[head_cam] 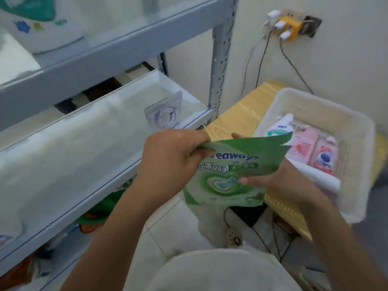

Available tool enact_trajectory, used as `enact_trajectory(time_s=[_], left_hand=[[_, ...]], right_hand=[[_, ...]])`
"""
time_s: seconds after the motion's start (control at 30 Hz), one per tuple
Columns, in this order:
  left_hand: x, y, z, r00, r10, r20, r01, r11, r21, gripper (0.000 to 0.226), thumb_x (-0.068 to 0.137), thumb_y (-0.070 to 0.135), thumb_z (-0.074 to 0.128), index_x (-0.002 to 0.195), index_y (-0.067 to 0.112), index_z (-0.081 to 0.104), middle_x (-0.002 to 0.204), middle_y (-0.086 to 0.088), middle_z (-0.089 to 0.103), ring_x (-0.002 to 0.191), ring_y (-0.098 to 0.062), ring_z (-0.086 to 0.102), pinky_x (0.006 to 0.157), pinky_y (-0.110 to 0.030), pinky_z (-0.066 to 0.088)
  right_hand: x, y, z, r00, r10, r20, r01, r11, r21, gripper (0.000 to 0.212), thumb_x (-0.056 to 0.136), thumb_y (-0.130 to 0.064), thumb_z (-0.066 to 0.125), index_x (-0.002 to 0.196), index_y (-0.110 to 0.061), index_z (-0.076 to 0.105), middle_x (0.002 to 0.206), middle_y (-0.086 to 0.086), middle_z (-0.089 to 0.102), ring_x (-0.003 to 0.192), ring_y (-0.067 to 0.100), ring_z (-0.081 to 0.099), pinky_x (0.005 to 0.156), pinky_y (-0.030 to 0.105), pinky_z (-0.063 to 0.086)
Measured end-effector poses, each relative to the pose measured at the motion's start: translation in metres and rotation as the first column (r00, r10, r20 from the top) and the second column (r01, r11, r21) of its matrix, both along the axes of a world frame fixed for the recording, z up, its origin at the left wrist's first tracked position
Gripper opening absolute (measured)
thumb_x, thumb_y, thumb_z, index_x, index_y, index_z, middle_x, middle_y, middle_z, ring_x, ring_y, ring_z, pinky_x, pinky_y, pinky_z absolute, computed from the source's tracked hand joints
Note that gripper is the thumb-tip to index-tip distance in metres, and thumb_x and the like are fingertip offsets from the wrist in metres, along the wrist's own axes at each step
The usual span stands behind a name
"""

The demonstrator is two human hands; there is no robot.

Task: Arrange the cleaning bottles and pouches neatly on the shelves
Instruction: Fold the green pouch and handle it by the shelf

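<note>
Both hands, left hand (pixel 168 158) and right hand (pixel 279 179), hold tight a green pouch (pixel 228 175) beside the white basket (pixel 357 164).

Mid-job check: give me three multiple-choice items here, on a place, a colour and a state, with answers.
1. Where does the clear pouch stand? A in a sink; B on a shelf; C in a drawer.
2. What colour is the held pouch? A pink; B blue; C green.
3. How is it gripped? A by both hands; B by one hand; C not at all.
Answers: B, it stands upright on the shelf; C, its front is green; A, the left hand pinches its top corner, the right hand its side.
</note>
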State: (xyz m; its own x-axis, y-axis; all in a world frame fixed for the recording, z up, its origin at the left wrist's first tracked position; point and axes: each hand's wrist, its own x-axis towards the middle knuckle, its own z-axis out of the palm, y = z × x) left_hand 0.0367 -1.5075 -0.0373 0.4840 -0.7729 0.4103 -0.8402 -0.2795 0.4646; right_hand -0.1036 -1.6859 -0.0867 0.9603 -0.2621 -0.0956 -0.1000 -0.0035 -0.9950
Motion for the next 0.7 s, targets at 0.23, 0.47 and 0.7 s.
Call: enact_trajectory(time_s=[0.23, 0.47, 0.7], left_hand=[[-0.029, -0.128, 0.023, 0.981, -0.163, 0.102, 0.181, 0.963, -0.202, 0.012, 0.083, 0.020, 0.066, 0.081, 0.009, 0.071, 0.072, 0.000, 0.069, 0.064, -0.021, 0.063, 0.057, -0.040, 0.051], [-0.026, -0.211, -0.030, 0.999, -0.017, 0.046, 0.024, 0.984, -0.179, 0.048, 0.099, 0.032, 0.048, 0.144, 0.017, 0.041, 0.140, -0.004, 0.050, 0.124, -0.020, 0.048, 0.098, -0.031, 0.039], [-0.033, -0.194, -0.203, 0.987, 0.050, -0.155, 0.039, 0.850, 0.526, 0.083, 0.083, 0.074, -0.003, 0.151, 0.026, -0.008, 0.162, -0.003, -0.002, 0.149, -0.027, 0.006, 0.119, -0.046, 0.020]], right_hand=[[-0.048, -0.093, 0.029, 0.871, -0.429, 0.239, 0.464, 0.879, -0.111, 0.033, 0.065, -0.011, 0.071, 0.076, -0.042, 0.074, 0.081, -0.015, 0.074, 0.076, 0.008, 0.070, 0.069, 0.033, 0.059], [-0.081, -0.200, 0.005, 0.638, -0.701, 0.318, 0.754, 0.653, -0.071, 0.054, 0.075, 0.006, 0.071, 0.074, -0.047, 0.073, 0.078, -0.030, 0.069, 0.075, -0.006, 0.064, 0.077, 0.022, 0.055], [-0.102, -0.227, -0.131, 0.700, -0.712, 0.052, 0.646, 0.602, -0.469, 0.035, 0.079, 0.014, 0.064, 0.108, -0.005, 0.066, 0.083, -0.029, 0.065, 0.086, -0.001, 0.067, 0.072, -0.001, 0.041]])
